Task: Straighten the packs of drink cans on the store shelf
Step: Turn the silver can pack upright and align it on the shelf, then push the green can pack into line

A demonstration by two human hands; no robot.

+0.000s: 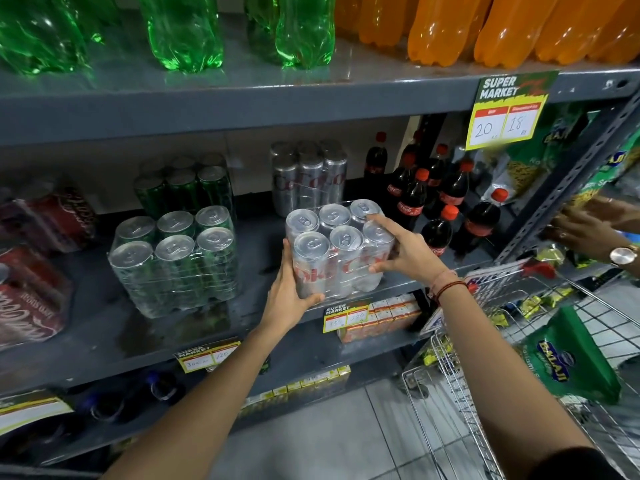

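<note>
The silver can pack [337, 249], six cans in clear shrink wrap, stands at the front edge of the middle shelf [104, 327], a little right of centre. The left hand [294, 292] holds its near-left corner, thumb along the left side and fingers curled under the front bottom edge. The right hand [403, 252] presses on its right side, fingers spread, index finger reaching over the rear-right can top.

At 9 o'clock from this pack, well apart, stands a green can pack [176, 261], turned slightly askew. At 12 o'clock, farther back, stands a second silver pack [308, 178], and at 10 o'clock a second green pack [185, 188]. Cola bottles [440, 202] cluster at 2 o'clock, just beside the held pack. Red can packs [34, 271] lie at the far left. A wire basket [519, 358] sits at 4 o'clock.
</note>
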